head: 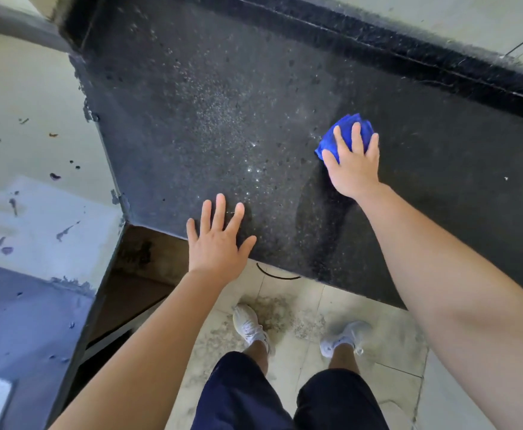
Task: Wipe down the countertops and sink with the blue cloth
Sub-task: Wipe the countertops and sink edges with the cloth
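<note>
1. Your white shoes [249,325] stood on dusty pale floor tiles [387,346].
2. Your left hand [220,240] lay flat, fingers wide, on the speckled black stone counter [223,103].
3. Your right hand [355,169] pressed spread fingers onto the crumpled blue cloth [347,128] there.

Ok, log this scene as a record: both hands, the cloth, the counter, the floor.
left hand: flat on the countertop near its front edge, fingers spread, holding nothing
right hand: presses the blue cloth down with spread fingers
cloth state: bunched under that hand
counter surface: dark, speckled; darker streak from cloth toward front edge
floor: pale tiles, gritty patch by white shoes
</note>
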A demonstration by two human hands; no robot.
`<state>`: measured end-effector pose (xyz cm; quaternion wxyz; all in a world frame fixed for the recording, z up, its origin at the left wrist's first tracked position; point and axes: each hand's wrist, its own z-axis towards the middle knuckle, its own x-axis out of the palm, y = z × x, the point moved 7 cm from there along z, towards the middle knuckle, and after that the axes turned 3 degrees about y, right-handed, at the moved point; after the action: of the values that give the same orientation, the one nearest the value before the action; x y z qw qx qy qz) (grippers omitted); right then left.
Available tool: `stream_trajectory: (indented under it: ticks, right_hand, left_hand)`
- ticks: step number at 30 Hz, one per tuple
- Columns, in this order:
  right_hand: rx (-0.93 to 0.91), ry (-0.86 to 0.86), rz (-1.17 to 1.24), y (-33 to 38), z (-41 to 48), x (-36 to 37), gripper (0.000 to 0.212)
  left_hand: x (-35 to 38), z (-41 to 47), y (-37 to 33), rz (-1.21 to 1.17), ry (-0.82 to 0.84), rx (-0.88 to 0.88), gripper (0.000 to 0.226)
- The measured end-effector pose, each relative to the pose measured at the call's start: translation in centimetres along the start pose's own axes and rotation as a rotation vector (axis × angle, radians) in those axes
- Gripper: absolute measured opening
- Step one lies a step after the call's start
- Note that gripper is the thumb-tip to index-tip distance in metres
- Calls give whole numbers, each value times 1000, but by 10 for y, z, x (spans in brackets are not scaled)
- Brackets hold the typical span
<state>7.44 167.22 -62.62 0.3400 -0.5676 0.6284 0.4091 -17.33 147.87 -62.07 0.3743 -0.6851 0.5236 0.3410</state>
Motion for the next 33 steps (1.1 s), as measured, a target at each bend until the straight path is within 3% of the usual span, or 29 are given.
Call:
stream_trajectory:
  ticks: [5, 10, 12, 15, 20, 22, 24, 28, 30, 33]
  right_hand:
    - [-517, -46, -98, 79, -112, 53, 59]
    - [-732, 39, -160, 30, -191, 80, 55]
    - [-713, 3, -168, -5, -172, 67, 55]
    - [-541, -95, -148, -31, -104, 35, 59]
    - [-207, -135, 44, 15, -39, 17, 63]
    - [-273, -154, 56, 37, -65, 31, 60]
    - [-467, -135, 17, 48, -112, 49, 57]
    - [-730, -43, -34, -3, -177, 72, 54]
    - [-710, -52, -71, -57, -170, 66, 54]
    - [-417, -108, -71, -150, -127, 36, 56]
  left_hand:
    - [-1, -2, 1, 5, 22, -3, 65]
    - [-3, -3, 0, 21, 38, -15, 64]
    - [-3, -2, -1, 31, 49, -14, 64]
    - [-3, -3, 0, 40, 53, -26, 64]
    - [-2, -2, -2, 49, 73, -44, 65]
    - [-2, -3, -2, 58, 78, -58, 65]
    - [-3, -4, -4, 76, 71, -73, 65]
    - [-7, -3, -7, 106, 75, -89, 65]
    - [-6, -3, -7, 111, 86, -96, 65]
    - [-3, -2, -6, 111, 76, -98, 66]
